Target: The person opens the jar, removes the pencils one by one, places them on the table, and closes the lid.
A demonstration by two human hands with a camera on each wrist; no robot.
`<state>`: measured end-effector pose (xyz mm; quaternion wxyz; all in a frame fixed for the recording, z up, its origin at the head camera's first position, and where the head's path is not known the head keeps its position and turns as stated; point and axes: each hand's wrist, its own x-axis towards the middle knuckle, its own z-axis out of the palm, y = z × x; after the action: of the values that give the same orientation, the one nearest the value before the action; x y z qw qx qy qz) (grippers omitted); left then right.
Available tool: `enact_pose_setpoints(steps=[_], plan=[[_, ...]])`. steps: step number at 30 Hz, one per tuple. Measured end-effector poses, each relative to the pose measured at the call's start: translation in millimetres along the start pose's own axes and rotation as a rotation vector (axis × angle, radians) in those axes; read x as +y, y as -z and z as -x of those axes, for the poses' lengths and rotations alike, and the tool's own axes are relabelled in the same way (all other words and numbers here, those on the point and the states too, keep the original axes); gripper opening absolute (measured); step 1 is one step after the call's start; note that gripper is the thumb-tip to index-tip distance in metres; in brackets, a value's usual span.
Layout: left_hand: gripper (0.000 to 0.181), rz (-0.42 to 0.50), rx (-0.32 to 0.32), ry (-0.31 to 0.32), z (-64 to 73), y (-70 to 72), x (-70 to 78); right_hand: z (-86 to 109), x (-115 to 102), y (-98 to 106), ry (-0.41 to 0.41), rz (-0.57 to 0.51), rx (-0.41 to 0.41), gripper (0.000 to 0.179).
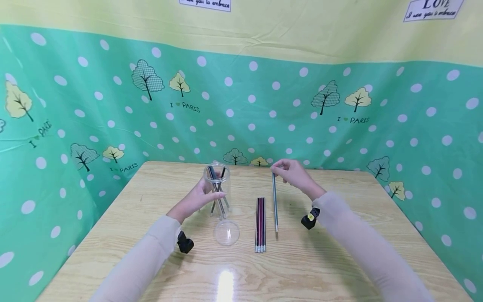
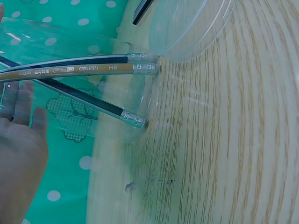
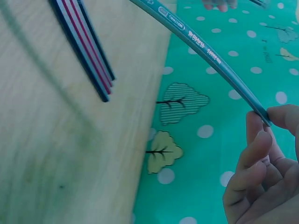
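Note:
My left hand (image 1: 199,196) grips a clear plastic jar (image 1: 228,197), its thumb across the near side. Inside the jar several pencils (image 2: 93,70) lean and cross, metal-tipped ends at the bottom. To the right, my right hand (image 1: 294,173) pinches a teal pencil (image 1: 275,201) by its top end between thumb and fingertips. That pencil hangs nearly upright with its metal-ferruled end down; whether it touches the table I cannot tell. Between the hands, several dark and pink-striped pencils (image 1: 260,224) lie side by side on the table.
A round clear lid (image 1: 227,233) lies on the wood-grain table (image 1: 302,268) just in front of the jar. Behind the table and along its sides hangs a green dotted curtain (image 1: 253,113) with printed trees. A black camera mount sits at each wrist.

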<state>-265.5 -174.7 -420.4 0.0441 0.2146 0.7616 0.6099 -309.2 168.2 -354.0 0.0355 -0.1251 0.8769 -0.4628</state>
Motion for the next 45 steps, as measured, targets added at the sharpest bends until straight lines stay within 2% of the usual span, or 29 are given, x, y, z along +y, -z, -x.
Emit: enact_pose_setpoints(steps=[8,15,20,31,39,45], plan=[[0.072,0.007,-0.004,-0.009,-0.9,-0.1,-0.6,3.9,18,-13,-0.057,-0.033,-0.028,0.037],[0.081,-0.009,-0.008,-0.015,-0.6,1.5,-0.7,7.7,32,-25,-0.09,-0.067,-0.058,0.036],[0.076,0.007,-0.008,-0.005,-0.2,0.8,-0.7,11.5,44,-33,-0.119,-0.081,-0.093,0.039],[0.077,-0.006,0.0,0.006,1.2,-0.1,2.9,14.2,61,-44,-0.117,-0.059,-0.085,0.033],[0.079,-0.007,-0.001,0.006,1.5,0.9,1.4,11.8,70,-55,-0.2,-0.081,-0.063,0.029],[0.078,0.015,0.001,0.013,1.0,0.6,0.8,9.6,73,-60,-0.213,-0.107,-0.054,0.026]])
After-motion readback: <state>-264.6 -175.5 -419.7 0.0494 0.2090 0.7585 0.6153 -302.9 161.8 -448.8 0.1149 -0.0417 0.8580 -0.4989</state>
